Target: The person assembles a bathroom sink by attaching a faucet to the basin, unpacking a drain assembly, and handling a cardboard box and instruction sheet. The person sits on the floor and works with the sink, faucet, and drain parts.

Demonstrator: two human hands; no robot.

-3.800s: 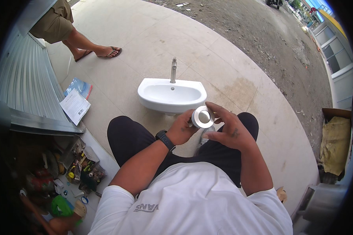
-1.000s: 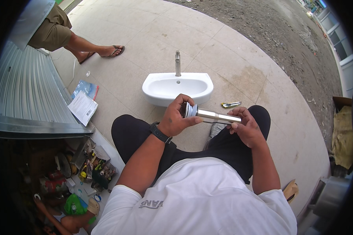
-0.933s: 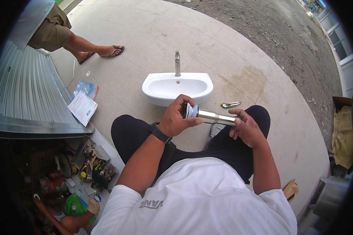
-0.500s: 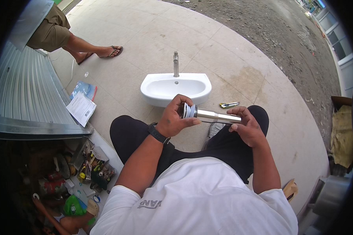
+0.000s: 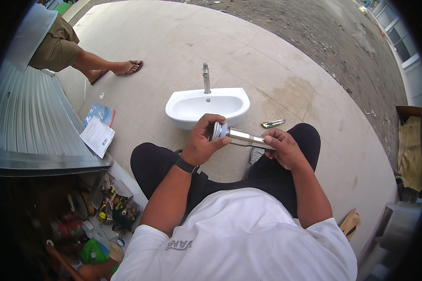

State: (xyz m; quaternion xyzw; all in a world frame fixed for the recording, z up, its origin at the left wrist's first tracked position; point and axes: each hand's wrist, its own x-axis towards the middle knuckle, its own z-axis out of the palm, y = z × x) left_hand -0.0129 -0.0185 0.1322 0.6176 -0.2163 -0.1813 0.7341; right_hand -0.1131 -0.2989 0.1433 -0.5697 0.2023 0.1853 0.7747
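A chrome sink drain with a long tailpipe (image 5: 242, 137) is held between both hands above my lap, its tube slanting down to the right. My left hand (image 5: 203, 143) wraps round the wide flanged end, where a pale washer shows. The fingers of my right hand (image 5: 283, 149) pinch the tube toward its narrow end, covering part of it. Just beyond, a white washbasin (image 5: 208, 111) sits on the floor, with a chrome faucet (image 5: 206, 78) upright on its back edge. A yellow and black utility knife (image 5: 273, 123) lies right of the basin.
Papers (image 5: 97, 136) and a blue plastic packet (image 5: 99, 114) lie on the tiles at left, beside a corrugated metal shutter (image 5: 37, 122). A person in sandals (image 5: 130, 67) stands far left. Lower left, another person's arm (image 5: 63, 260) shows near assorted tools (image 5: 115, 206).
My right hand has slid left along the tube, away from its end. The tube tilts down to the right more, and my left hand has shifted slightly left.
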